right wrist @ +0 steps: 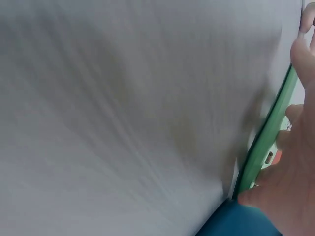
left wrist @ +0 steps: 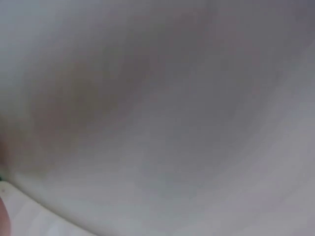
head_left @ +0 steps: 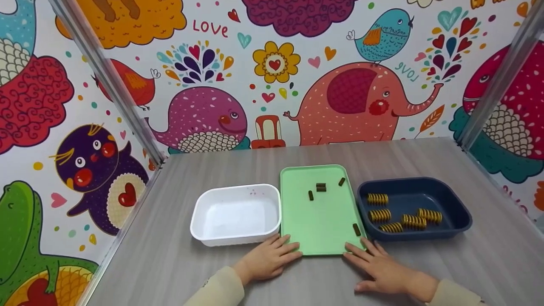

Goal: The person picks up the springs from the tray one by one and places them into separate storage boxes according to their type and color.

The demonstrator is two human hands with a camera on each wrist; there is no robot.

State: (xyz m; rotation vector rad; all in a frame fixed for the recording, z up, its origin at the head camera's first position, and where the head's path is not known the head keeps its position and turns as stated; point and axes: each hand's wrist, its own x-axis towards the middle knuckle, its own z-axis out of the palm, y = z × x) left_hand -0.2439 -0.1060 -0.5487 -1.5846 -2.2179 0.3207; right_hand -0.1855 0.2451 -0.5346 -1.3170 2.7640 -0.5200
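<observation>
A light green tray (head_left: pixel 318 225) lies in the middle of the table, bearing several small dark brown pieces (head_left: pixel 311 195). My left hand (head_left: pixel 267 260) rests at its front left corner, fingers extended onto the rim and near the white bin. At the front right corner, the spread fingers of my right hand (head_left: pixel 382 270) touch the rim, thumb out to the side. The right wrist view has this hand (right wrist: pixel 295 167) along the green tray edge (right wrist: pixel 266 137). Neither hand holds a thing. Table surface fills most of the left wrist view.
On the tray's left stands a white bin (head_left: pixel 238 216) with bare floor. A navy bin (head_left: pixel 457 221) on the right holds several gold-and-dark ribbed coil-like rolls (head_left: pixel 414 221). Behind the grey table (head_left: pixel 221 168) rises a wall printed with cartoon animals, with metal posts at both back corners.
</observation>
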